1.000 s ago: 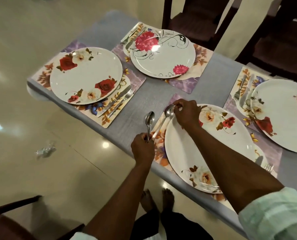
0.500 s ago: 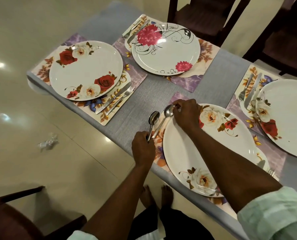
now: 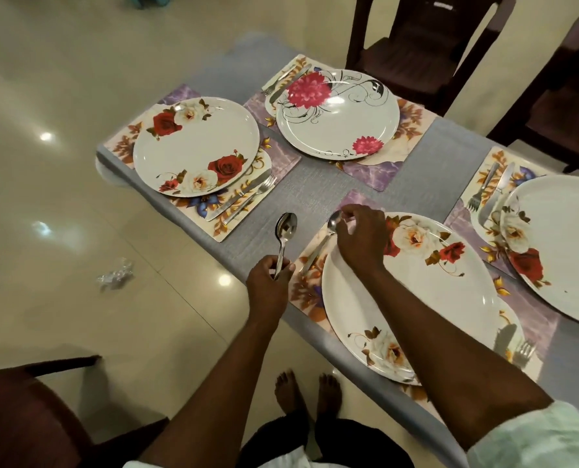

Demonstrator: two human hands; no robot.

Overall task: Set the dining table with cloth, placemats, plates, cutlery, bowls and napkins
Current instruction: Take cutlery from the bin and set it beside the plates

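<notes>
R hand (image 3: pixel 359 236) hovers over the laid spoon (image 3: pixel 321 243) on nearest placemat (image 3: pixel 306 285), fingertips loosely curled at its bowl; can't tell if pinching or just off it. L hand (image 3: pixel 269 276) grips 2nd spoon (image 3: pixel 284 239) by the handle, bowl pointing away, long axis roughly parallel to laid one, just left of it over grey cloth (image 3: pixel 315 190). Count: 4 plates, 4 mats, 2 spoons, 4 forks, 3 knives visible; likely next is far setting, L hand nearer.

Warm, rather dim light falls from overhead lamps, which show as small bright spots on the glossy cream floor tiles (image 3: pixel 45 136) and as glare on the round white plate with pink flowers (image 3: pixel 338 113). Edges bend from the wide lens; far corners look soft.
</notes>
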